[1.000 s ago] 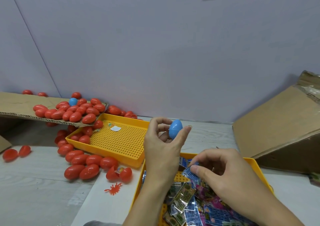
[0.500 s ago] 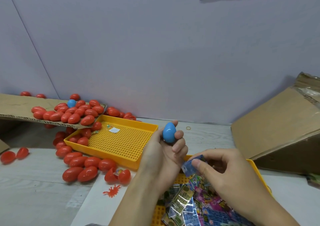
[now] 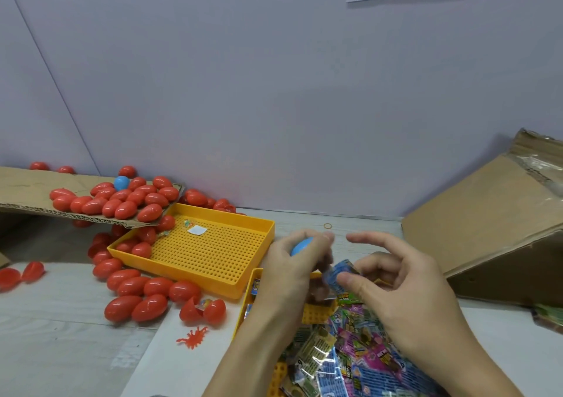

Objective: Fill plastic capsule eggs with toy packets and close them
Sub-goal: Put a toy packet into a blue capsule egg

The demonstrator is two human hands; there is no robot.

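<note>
Left grip [image 3: 292,270] curled round blue egg [image 3: 301,245]; right grip [image 3: 396,277] pinching blue packet [image 3: 338,276] beside it.

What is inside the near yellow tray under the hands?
The near yellow tray holds a heap of toy packets. Both forearms cover much of it, so its far corners stay hidden.

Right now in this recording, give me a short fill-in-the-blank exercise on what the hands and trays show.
1. The left hand holds a ____ capsule egg.
2. The right hand pinches a rolled blue ____.
3. The toy packets lie in a ____ tray.

Missing words: blue; toy packet; yellow.
</note>
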